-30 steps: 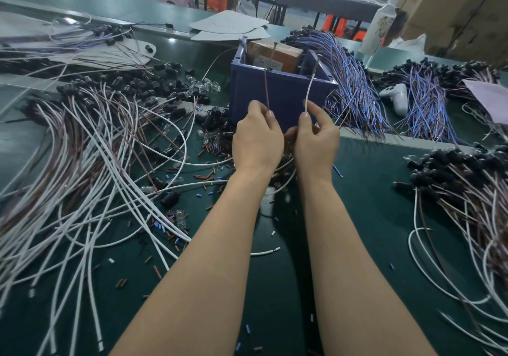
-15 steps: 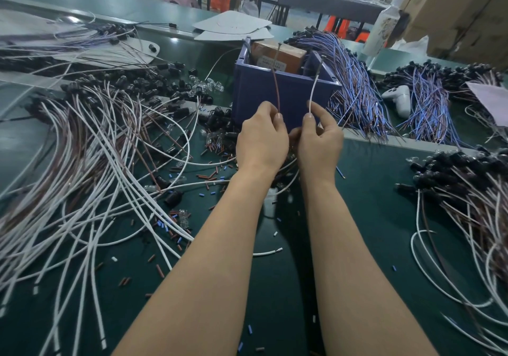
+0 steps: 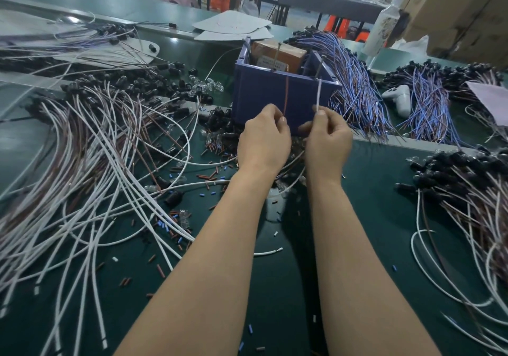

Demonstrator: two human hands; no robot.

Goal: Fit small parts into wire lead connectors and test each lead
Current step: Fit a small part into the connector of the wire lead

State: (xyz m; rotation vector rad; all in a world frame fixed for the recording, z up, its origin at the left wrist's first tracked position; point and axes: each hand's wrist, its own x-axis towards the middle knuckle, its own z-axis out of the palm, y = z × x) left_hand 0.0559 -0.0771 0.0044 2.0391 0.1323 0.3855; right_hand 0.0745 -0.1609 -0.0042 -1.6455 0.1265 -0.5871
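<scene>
A brown wire (image 3: 286, 97) and a white wire (image 3: 319, 94) stood upright in front of the blue bin (image 3: 258, 100). The left hand (image 3: 264, 141) pinched the brown one and the right hand (image 3: 327, 144) pinched the white. Heaps of leads (image 3: 82, 163) lay on the green table (image 3: 371, 218).

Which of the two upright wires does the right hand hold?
The white wire, pinched by the right hand; the left hand pinches the reddish-brown wire beside it.

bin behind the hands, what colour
The bin is blue, seen best in the head view.
</scene>
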